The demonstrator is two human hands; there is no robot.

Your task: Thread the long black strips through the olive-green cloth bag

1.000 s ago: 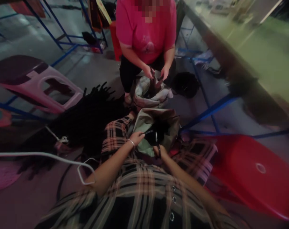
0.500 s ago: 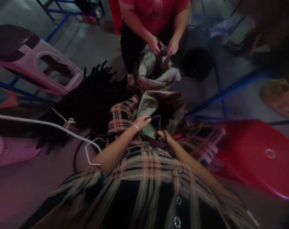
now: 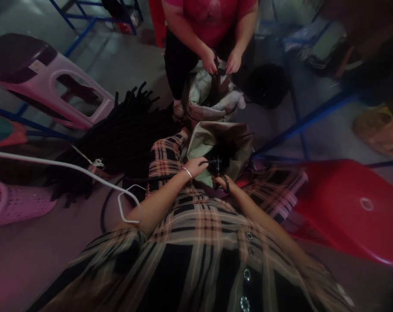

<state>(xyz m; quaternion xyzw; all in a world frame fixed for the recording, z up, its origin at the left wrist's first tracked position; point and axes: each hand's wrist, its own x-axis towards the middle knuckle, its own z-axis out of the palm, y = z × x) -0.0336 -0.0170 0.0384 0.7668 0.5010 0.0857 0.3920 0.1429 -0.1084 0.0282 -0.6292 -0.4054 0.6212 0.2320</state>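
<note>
Between my knees stands an open pale sack with dark contents that I cannot make out. My left hand, a bracelet at its wrist, is closed on a thin black strip that points right over the sack. Fingers of my right hand are wrapped round the handles of scissors. Their blades stand up across the strip's right part. A long black cord runs leftward from near my left wrist.
A person in a pink top works over a second sack ahead. Black tubes lie in a heap at left. Stools stand on both sides, a pink basket at lower left.
The black strip now reaches farther right, between the scissor blades. My left hand has shifted slightly right. The black cord left of my wrist shows more clearly.
</note>
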